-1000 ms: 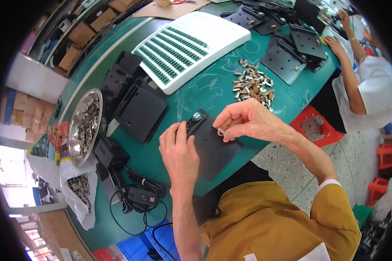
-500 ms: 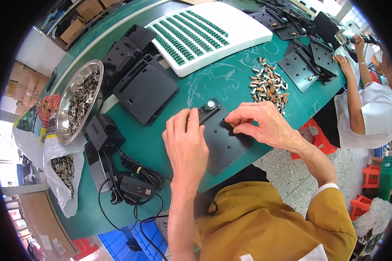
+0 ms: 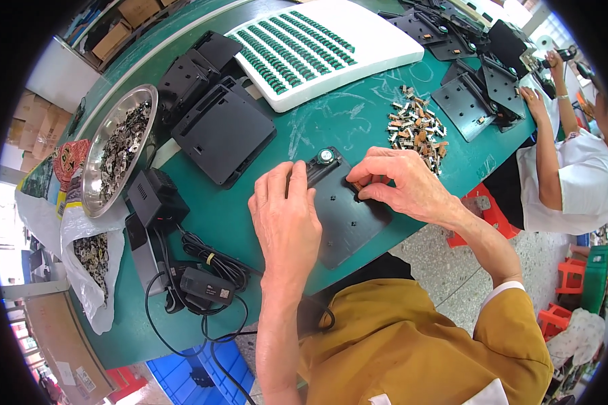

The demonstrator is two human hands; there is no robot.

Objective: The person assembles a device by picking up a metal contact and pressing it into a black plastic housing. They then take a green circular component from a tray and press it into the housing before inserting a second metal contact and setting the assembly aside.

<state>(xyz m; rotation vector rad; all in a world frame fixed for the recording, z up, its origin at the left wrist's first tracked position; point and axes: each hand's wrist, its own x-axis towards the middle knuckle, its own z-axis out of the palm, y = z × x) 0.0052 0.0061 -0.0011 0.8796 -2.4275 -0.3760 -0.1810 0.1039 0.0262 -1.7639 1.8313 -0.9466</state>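
A flat black metal panel (image 3: 351,236) with small holes lies at the table's near edge. At its far end is a round, silver-topped part (image 3: 325,156) beside a raised black strip. My left hand (image 3: 287,219) rests along the panel's left side, fingers stretched forward; their tips are partly hidden. At the panel's far right edge, my right hand (image 3: 409,185) pinches a small brown switch (image 3: 355,186) between thumb and forefinger, against the panel. The switch is mostly covered by the fingers. Beyond this hand lies a pile of similar small brown-and-metal switches (image 3: 417,128).
A white foam tray (image 3: 378,50) holds rows of green coils. Black casings (image 3: 226,135), a metal bowl (image 3: 152,108) of small parts and a power adapter (image 3: 208,287) with cables lie left. More black panels (image 3: 466,108) are at right, near a co-worker's hand (image 3: 534,104).
My right hand stays at the panel's far right edge, its fingers shifted slightly on the small switch. My left hand and the panel have barely moved; the view has shifted a little.
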